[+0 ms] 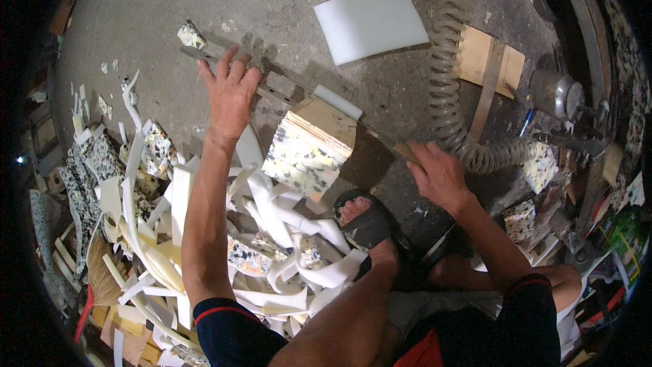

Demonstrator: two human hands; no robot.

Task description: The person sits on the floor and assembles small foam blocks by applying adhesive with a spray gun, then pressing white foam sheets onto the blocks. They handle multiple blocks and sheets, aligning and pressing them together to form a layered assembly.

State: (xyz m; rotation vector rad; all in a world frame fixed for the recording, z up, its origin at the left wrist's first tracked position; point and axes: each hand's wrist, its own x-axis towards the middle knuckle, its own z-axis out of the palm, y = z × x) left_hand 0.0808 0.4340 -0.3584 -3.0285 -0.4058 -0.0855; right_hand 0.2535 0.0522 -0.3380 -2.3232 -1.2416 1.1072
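The grey dusty concrete floor [156, 7] is messy with white foam strips [285, 231]. The left hand [229, 92] lies flat, fingers spread, on a long metal bar [272, 85]; the right hand [438, 175] curls its fingers around a wooden stick [406, 152].

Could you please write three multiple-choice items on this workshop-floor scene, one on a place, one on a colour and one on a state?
1. Where does the left hand rest?
A. on the long flat metal strip
B. on the broom
C. on the white sheet

2. What colour is the flat sheet at the top?
A. red
B. white
C. black

3. How is the coiled hose lying?
A. hung on a wall
B. rolled in a box
C. stretched along the floor

Answers: 1 A, the fingers lie spread over the strip; 2 B, the sheet is plain white; 3 C, the hose runs over the concrete toward the right hand.
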